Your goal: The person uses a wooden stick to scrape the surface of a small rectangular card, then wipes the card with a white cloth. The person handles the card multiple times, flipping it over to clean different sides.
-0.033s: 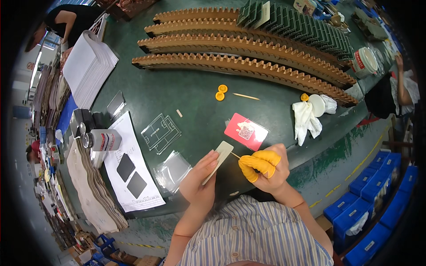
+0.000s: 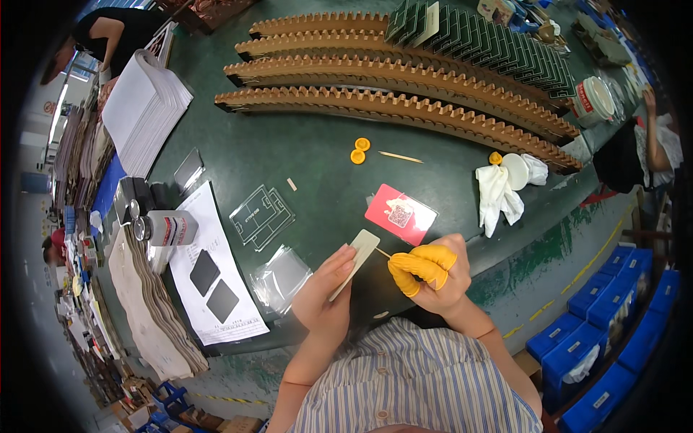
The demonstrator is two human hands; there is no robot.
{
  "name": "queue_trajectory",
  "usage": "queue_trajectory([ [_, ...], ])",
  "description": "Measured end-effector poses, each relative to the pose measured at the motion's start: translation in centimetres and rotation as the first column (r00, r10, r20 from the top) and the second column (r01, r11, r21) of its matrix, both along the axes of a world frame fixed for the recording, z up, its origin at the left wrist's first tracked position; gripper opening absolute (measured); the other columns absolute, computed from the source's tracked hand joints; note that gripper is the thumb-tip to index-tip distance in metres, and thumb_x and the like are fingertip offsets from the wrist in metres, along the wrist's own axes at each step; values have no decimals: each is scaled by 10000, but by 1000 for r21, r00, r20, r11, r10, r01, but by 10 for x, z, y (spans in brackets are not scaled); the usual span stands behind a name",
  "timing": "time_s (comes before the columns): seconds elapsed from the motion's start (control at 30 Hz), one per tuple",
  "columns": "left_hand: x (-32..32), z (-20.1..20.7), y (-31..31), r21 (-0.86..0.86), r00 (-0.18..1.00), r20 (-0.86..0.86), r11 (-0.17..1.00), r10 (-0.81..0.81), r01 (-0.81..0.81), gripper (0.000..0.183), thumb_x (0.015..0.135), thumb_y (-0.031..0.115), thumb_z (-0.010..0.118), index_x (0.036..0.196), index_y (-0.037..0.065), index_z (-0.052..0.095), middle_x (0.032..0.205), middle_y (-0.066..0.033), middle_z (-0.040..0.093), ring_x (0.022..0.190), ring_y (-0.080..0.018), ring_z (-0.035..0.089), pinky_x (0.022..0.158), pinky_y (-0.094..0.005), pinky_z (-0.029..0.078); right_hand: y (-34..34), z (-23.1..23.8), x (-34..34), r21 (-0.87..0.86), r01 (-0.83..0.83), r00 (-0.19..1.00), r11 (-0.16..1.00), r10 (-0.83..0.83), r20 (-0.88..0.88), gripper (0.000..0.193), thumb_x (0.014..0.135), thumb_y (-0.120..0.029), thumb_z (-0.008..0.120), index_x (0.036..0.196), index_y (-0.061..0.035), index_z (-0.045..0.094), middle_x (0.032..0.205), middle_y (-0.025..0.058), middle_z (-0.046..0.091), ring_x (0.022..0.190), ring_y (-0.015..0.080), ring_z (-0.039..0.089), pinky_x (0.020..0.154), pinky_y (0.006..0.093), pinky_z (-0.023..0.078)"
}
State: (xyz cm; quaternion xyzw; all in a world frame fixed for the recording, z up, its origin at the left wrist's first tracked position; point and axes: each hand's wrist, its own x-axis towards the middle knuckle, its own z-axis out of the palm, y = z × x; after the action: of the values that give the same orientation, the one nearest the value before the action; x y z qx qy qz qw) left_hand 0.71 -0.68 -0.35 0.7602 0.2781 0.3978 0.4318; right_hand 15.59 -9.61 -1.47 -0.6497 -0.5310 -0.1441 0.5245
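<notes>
Fingers of your left hand (image 2: pixel 323 294) close on a pale card (image 2: pixel 356 263), gripping it by its lower left side, so that it stands tilted near the lower centre of the frame. Your right hand (image 2: pixel 442 280), just to the right of it, wears yellow finger covers (image 2: pixel 436 257) and pinches a thin stick (image 2: pixel 384 252) that points left at the pale card; its tip is at the card's right edge, though you cannot tell whether the two touch. Just above your hands, a red card (image 2: pixel 399 215) lies on the dark green table (image 2: pixel 317 180). Higher, at the centre, two yellow rolled covers (image 2: pixel 359 151) sit touching beside a wooden pick (image 2: pixel 401 156). To the left of your left hand you have clear plastic sleeves (image 2: pixel 280 280), with line-marked plates (image 2: pixel 263 219) above them. Farther left, a white sheet (image 2: pixel 232 321) carries two dark rectangles (image 2: pixel 222 301), and a bottle (image 2: pixel 173 228) lies near the sheet's upper part. Long brown notched racks (image 2: pixel 390 112) cross the top of the frame, and dark green cards (image 2: pixel 476 45) stand in a row at the upper right. Right of centre, a white cloth (image 2: pixel 494 198) lies beside a white disc (image 2: pixel 515 172).
</notes>
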Motion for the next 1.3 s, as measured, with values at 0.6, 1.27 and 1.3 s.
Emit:
queue_trajectory([
  [0.6,1,1,0,19,1000,5,1000,8,-8,192,768,-109,637,940,-24,643,1025,-186,670,1029,-324,634,908,-356,490,-2,-3,2,-15,-2,1000,1000,2,5,330,585,-97,825,883,-109,684,861,1,577,696,184,541,596,304,392],
  [1.27,0,0,-2,-80,1000,26,997,8,-6,147,818,-84,615,947,-18,637,1028,-189,668,1036,-318,630,919,-362,482,-2,-2,2,6,0,1000,1000,0,-16,319,598,-102,821,888,-100,688,853,1,582,685,186,544,596,304,387],
  [1.3,0,0,-2,-81,1000,26,997,7,-5,147,818,-85,615,948,-18,637,1028,-189,668,1036,-319,630,919,-363,482,-2,-2,2,10,0,1000,1000,0,-14,320,598,-102,821,888,-99,688,854,1,582,686,187,544,596,304,388],
])
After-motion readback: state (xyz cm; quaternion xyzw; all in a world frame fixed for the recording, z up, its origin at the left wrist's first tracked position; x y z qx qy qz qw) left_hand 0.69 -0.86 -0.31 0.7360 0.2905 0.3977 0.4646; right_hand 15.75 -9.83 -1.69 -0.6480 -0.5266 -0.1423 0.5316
